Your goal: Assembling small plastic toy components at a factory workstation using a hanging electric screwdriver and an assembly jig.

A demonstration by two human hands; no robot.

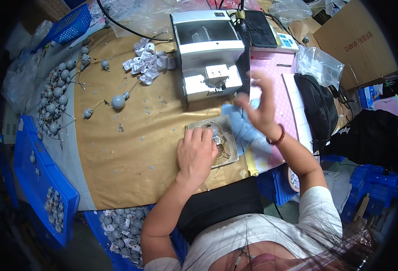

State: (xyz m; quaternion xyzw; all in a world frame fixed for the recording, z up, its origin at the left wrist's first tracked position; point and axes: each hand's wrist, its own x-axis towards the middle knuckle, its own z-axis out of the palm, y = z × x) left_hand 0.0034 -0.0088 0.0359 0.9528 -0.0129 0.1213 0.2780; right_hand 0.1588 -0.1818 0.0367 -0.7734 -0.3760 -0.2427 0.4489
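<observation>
My left hand (195, 151) rests on a square, light-coloured fixture block (230, 155) with a hollow in it. Its fingers curl against a small grey ball (215, 130) with a white piece (217, 139) beside it, partly covered by the fingertips. Raised over the right side of the table, my right hand (263, 108) is blurred by motion, its thumb and fingers apart with nothing visible between them. Behind the fixture stands a white-and-silver benchtop machine (208, 52) with a small white block (217, 73) on its front ledge.
White plastic parts (148, 62) lie in a pile left of the machine. A larger grey ball (118, 101) and many corded balls (54, 106) lie farther left. Blue trays (25, 135) flank the table. A black pouch (315, 108) and cardboard box (359, 45) are at right.
</observation>
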